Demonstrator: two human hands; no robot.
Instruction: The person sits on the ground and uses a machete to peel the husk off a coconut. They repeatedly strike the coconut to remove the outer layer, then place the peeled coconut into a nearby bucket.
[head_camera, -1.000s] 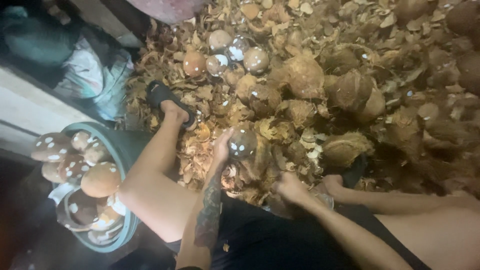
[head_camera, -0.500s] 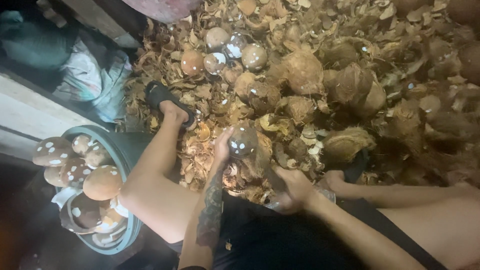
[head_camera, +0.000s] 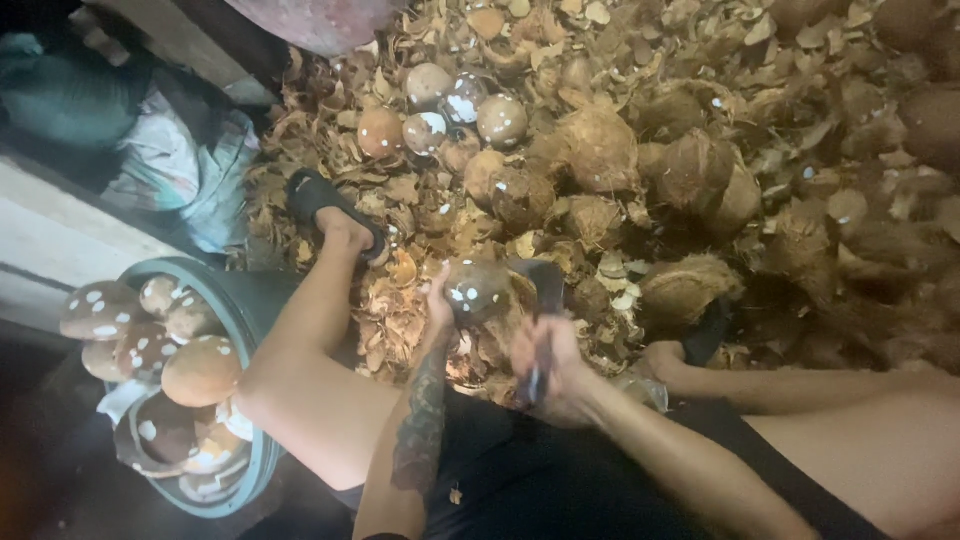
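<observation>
My left hand (head_camera: 440, 305) grips a round brown coconut (head_camera: 478, 288) with white flecks, holding it low in front of me over a bed of husk scraps. My right hand (head_camera: 545, 362) is closed around the handle of a dark chopping blade (head_camera: 548, 290), whose head stands just right of the coconut, close to or touching it. My two bare legs stretch forward on either side, the left foot in a black sandal (head_camera: 325, 205).
A big heap of husked and unhusked coconuts (head_camera: 600, 150) and shell scraps fills the ground ahead. At my left a grey-green tub (head_camera: 240, 300) holds several peeled coconuts. Bags and cloth (head_camera: 170, 160) lie at the far left.
My right hand has drawn back from the husk pile toward the coconut, bringing the blade up beside it. The left hand keeps the coconut in nearly the same place.
</observation>
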